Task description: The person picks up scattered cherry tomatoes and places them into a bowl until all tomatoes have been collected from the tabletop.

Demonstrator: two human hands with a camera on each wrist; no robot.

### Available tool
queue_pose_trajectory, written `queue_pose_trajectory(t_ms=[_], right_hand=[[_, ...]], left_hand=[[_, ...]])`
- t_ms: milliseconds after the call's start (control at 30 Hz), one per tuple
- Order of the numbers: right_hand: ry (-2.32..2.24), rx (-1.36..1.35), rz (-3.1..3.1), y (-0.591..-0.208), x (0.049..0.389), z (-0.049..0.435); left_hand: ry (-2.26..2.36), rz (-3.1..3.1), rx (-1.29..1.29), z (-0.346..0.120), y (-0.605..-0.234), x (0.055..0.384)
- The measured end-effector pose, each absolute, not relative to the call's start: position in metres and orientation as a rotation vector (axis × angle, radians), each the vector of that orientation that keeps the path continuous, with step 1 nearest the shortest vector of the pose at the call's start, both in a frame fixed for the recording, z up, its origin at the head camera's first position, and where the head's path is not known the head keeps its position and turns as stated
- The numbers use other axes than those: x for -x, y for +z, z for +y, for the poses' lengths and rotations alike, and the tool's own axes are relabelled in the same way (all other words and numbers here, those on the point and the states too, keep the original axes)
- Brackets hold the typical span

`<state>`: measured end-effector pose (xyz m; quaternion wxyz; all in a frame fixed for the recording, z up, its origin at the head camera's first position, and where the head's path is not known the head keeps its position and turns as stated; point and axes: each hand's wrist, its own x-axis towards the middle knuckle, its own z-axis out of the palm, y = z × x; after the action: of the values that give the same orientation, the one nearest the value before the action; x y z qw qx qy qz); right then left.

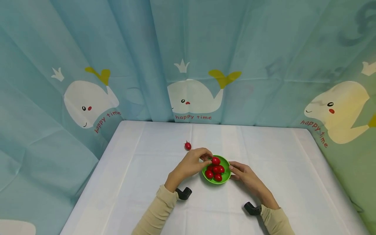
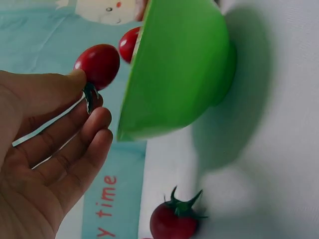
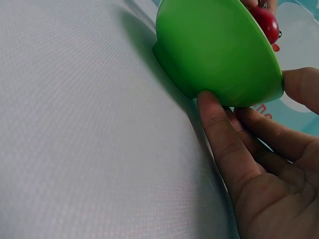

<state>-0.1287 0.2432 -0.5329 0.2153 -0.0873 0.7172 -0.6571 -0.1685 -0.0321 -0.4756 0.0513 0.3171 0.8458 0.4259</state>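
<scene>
A green bowl (image 1: 227, 169) stands on the white cloth with several cherry tomatoes (image 1: 216, 169) inside. Above its left rim my left hand (image 1: 191, 163) pinches one cherry tomato (image 2: 98, 66) near its green stem with the thumb and a finger; its other fingers are loosely bent. On the bowl's right side my right hand (image 1: 246, 177) grips it, thumb (image 3: 302, 87) at the rim and fingers under the outer wall. One loose cherry tomato (image 1: 188, 146) with a green stem lies on the cloth beyond the left hand.
The white-covered table (image 1: 158, 143) ends at a blue-green curtain (image 1: 141, 58) printed with whales, which also hangs at both sides. Black wrist mounts (image 1: 184, 194) sit at both cuffs, low over the cloth.
</scene>
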Motion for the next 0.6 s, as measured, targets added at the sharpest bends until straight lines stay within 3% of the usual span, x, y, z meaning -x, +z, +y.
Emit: queue_pose_trajectory(t_ms=[600], right_hand=[[-1.823, 0.291, 2.012, -0.538, 0.131, 0.244]], left_hand=[[0.885, 2.768, -1.119, -0.015, -0.480, 0.159]])
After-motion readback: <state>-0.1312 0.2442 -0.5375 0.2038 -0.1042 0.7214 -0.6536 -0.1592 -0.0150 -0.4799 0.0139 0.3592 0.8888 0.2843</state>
